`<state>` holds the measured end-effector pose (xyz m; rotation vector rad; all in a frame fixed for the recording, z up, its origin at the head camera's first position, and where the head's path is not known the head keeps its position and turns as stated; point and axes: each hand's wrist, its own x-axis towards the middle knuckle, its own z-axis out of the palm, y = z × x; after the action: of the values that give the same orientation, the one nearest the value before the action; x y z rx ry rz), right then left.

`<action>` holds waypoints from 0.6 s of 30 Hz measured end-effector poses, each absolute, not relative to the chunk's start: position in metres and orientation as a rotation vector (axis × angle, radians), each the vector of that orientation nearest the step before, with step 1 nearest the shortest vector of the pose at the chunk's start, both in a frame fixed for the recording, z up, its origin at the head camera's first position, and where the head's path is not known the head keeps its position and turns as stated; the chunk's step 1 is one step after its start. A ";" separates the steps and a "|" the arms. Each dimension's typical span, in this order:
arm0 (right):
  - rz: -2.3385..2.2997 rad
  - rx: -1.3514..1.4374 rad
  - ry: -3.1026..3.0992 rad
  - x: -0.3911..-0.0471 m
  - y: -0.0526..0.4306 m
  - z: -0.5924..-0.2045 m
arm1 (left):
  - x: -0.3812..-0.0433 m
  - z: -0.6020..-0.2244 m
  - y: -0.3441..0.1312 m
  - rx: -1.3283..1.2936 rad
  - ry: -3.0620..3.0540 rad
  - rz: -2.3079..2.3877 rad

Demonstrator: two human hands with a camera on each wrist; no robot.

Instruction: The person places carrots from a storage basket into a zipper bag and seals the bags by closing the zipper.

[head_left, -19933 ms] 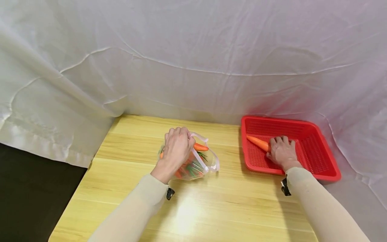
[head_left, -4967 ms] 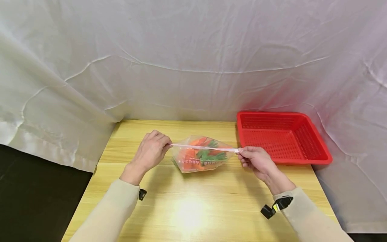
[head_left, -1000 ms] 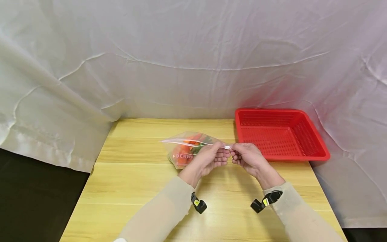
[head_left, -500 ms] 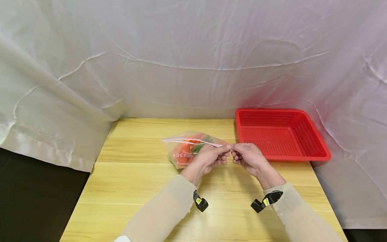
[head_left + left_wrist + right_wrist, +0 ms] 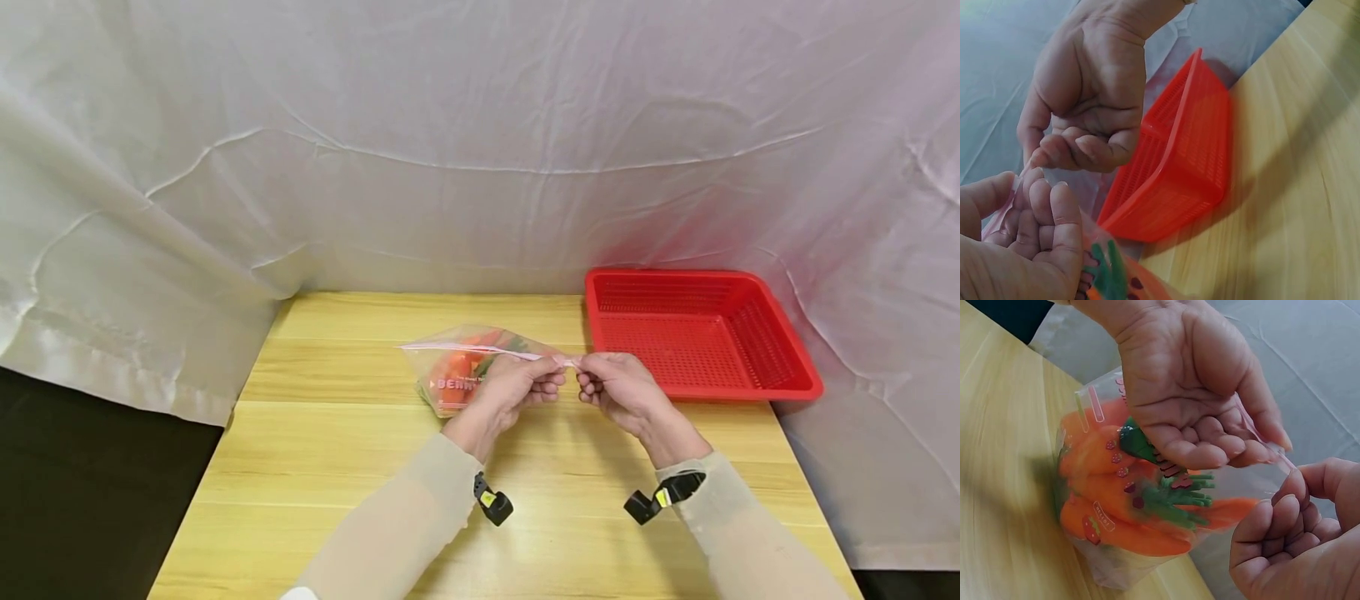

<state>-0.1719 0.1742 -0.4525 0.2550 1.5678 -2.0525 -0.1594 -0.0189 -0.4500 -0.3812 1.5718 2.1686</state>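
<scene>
A clear zip bag (image 5: 450,396) with printed lettering and strawberries stands on the table, filled with orange carrots (image 5: 1119,459) with green tops. Along its mouth runs a pale pink seal strip (image 5: 442,345). My left hand (image 5: 510,390) pinches that strip near its right end between thumb and index finger, the other fingers curled below. Right beside it, my right hand (image 5: 624,393) pinches the strip's outer end, fingertips almost meeting the left ones. In the right wrist view the strip stretches between the two pinches. The white slider is hidden by the fingertips.
A red perforated basket (image 5: 750,392) sits at the back right of the wooden table (image 5: 315,467), just beyond my right hand. Pale curtains (image 5: 450,225) hang behind and on both sides. The table's left edge borders a dark area.
Earlier my right hand gripped a carrot in the basket; later both hands held opposite strip ends. Since then my left hand has slid right, and its fingertips now cover the white slider.
</scene>
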 end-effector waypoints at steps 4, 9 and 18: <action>-2.059 0.248 1.562 -0.172 0.174 -0.453 | -0.158 -0.448 -0.027 -0.405 1.570 2.160; -2.055 0.237 1.540 -0.173 0.173 -0.454 | -0.157 -0.447 -0.032 -0.402 1.574 2.145; -2.006 0.202 1.525 -0.169 0.174 -0.453 | -0.157 -0.449 -0.032 -0.380 1.601 2.122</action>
<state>-0.1687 0.1744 -0.4534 0.2024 1.5251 -2.0060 -0.1573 -0.0321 -0.4487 -0.3804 1.6006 2.1217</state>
